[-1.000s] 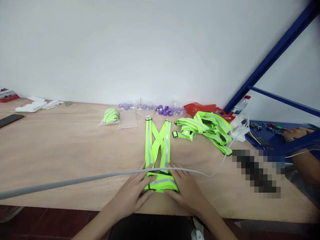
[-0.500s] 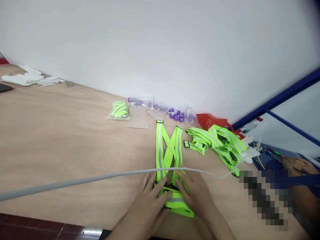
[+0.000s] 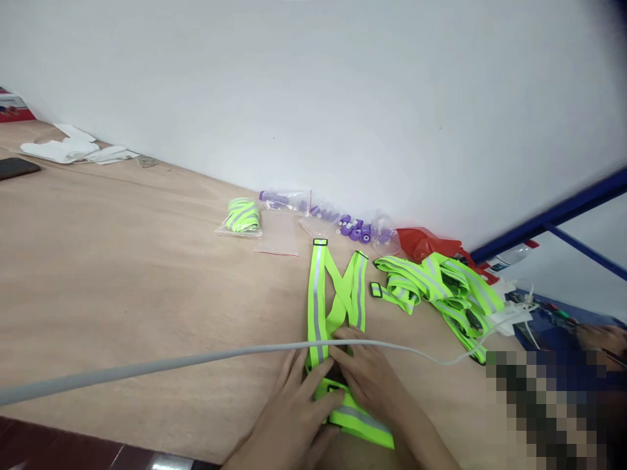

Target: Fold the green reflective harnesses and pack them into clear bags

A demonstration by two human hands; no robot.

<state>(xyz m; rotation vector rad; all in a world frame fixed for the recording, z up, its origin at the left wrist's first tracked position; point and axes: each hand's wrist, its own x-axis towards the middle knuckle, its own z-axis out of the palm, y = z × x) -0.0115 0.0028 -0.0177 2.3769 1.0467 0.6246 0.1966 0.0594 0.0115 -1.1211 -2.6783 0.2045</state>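
Note:
A neon-yellow reflective vest of straps (image 3: 318, 294) with grey stripes and black buckles lies on the table in front of me. Its shoulder straps cross and point away; the belt part is gathered near the front edge. My left hand (image 3: 301, 401) rests over the left strap and belt, fingers spread and touching the band. Bent over the right strap, my right hand (image 3: 369, 375) has its fingers close together on the webbing; its thumb is hidden. A grey cable (image 3: 196, 358) passes across the view above both hands.
Right of the vest is a heap of similar straps (image 3: 445, 281), with a red bag (image 3: 421, 243) behind. Along the wall are a bagged rolled strap (image 3: 243, 215), a flat clear bag (image 3: 277, 235) and purple pieces (image 3: 360, 230). Another person's hand (image 3: 600, 339) is at far right.
My right hand has moved inward, its fingers drawn closer together over the right strap. My left hand stays on the vest. The view has shifted slightly left.

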